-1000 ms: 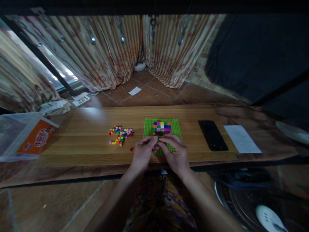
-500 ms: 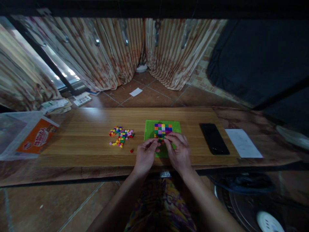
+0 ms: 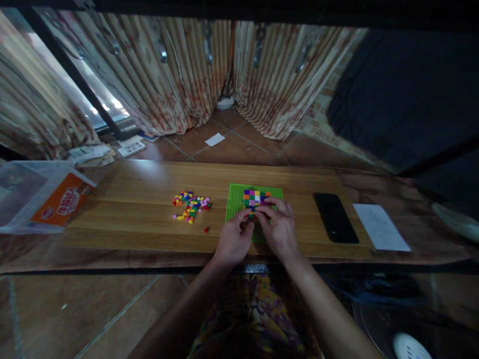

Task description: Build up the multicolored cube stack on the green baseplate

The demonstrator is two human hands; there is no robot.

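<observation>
A green studded baseplate lies on the wooden board, bearing a block of multicoloured toy bricks. My left hand is closed at the near left edge of that block, its fingertips against the bricks. From the right, my right hand reaches over the baseplate, thumb and index finger pinched at the same near edge. The fingers cover whatever small piece lies between them. Left of the baseplate, a loose pile of small bricks is spread out, with a single red brick apart from it.
A black phone and a white sheet of paper lie to the right. At the far left stands a clear plastic box with an orange label. The wooden board rests on a cloth-covered table; curtains hang behind.
The view has shifted slightly. My left hand has turned and moved in closer, its fingers now nearer the brick block. My right hand stays pinched at the block's near edge.
</observation>
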